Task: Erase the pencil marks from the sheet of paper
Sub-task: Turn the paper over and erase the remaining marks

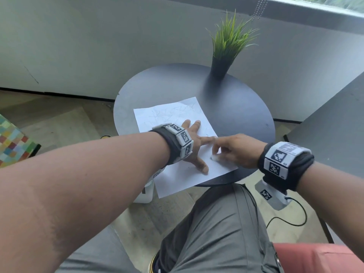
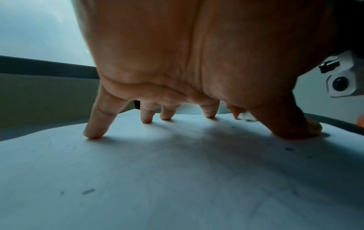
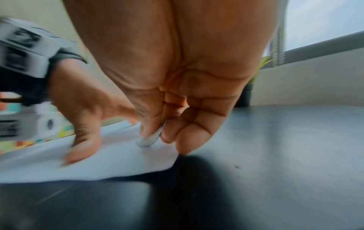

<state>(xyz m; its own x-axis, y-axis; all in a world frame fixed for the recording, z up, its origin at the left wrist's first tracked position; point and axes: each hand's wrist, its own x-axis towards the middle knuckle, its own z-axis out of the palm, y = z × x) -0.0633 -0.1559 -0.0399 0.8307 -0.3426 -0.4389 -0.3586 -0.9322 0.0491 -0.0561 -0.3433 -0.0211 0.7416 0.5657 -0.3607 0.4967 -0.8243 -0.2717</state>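
Now | left hand [image 1: 194,143] splayed flat on paper [image 1: 177,180] | right hand [image 1: 234,149] grip clamped on eraser [image 3: 146,140], touching paper

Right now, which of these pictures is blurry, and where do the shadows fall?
Head view: mostly sharp, edges bowed by the wide lens. Left wrist view: the left hand throws a soft shadow across the sheet of paper. Right wrist view: smeared by motion, worst at the left edge; the right hand pinching the eraser darkens the round table below.
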